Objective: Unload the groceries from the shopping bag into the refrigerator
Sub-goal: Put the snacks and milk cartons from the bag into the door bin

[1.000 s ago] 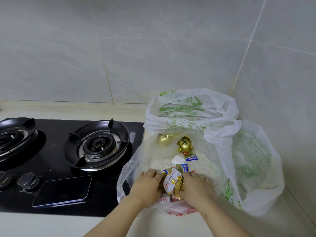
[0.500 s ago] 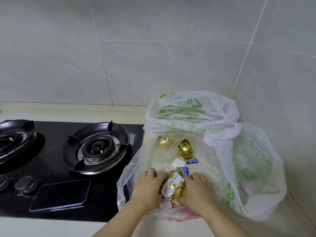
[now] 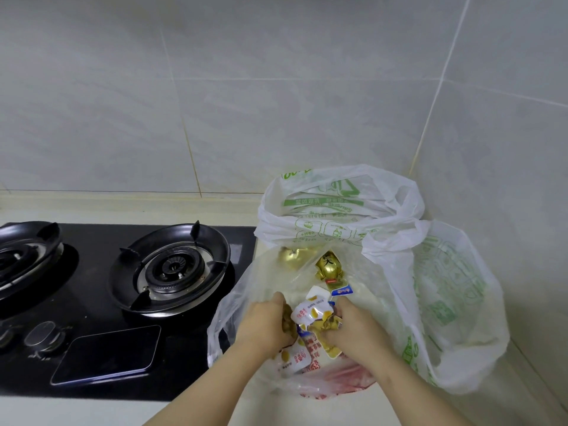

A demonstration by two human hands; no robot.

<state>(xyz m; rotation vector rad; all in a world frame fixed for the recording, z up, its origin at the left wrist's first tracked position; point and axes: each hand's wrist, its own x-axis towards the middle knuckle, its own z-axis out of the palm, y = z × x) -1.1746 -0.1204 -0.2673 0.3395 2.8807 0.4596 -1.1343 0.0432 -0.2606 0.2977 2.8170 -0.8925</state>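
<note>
left of bag (image 3: 338, 207), phone (image 3: 104, 355) lies on hob (image 3: 92, 305), hands (image 3: 264, 329) (image 3: 356, 332) gripping packets (image 3: 310, 313).

I am in a home kitchen. On the left a black glass gas hob (image 3: 92, 250) is set into the pale countertop (image 3: 76, 415). It has two round burners (image 3: 170, 269) and turning knobs (image 3: 43, 338) at its near edge. Large grey-white tiles (image 3: 246, 103) cover the far wall and the right wall, which meet in a corner. A phone (image 3: 106, 355) lies on the hob. At the right a plastic shopping bag (image 3: 455, 302) with snack packets (image 3: 310, 313) stands on the countertop.
</note>
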